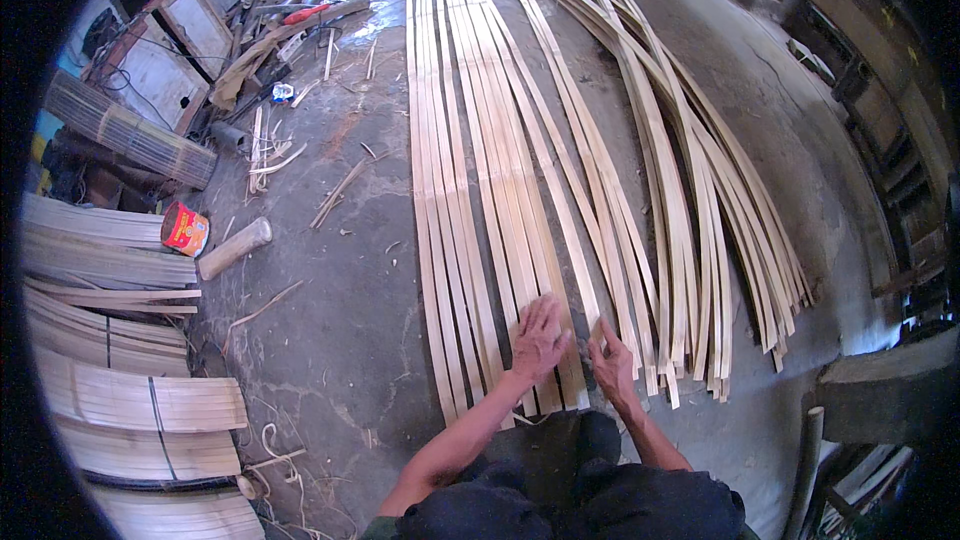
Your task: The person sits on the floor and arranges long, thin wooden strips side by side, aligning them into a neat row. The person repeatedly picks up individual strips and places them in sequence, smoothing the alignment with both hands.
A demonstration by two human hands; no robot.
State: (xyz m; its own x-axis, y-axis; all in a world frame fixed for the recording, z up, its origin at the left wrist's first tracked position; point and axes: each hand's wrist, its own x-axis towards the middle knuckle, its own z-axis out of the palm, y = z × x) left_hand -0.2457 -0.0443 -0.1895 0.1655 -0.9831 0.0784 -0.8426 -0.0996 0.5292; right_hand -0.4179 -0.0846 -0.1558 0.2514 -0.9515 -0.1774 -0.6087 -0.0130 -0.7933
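Observation:
Long pale bamboo strips [470,180] lie side by side on the floor, running away from me. My left hand [540,342] rests on the near part of this row, fingers stretched out flat over several strips. Just to its right, my right hand [612,365] pinches the near part of a single bamboo strip [568,240] between thumb and fingers. A narrow gap separates that strip from the row under my left hand. Further right, more loose strips [700,160] lie crossed over one another in a fanned heap.
Tied bundles of slats [140,400] are stacked along the left. Near them are a red and orange tin [186,230] and a short wooden billet [236,248]. Scraps [340,188] litter the concrete floor [330,340]. A rolled slatted mat [130,130] leans at the far left.

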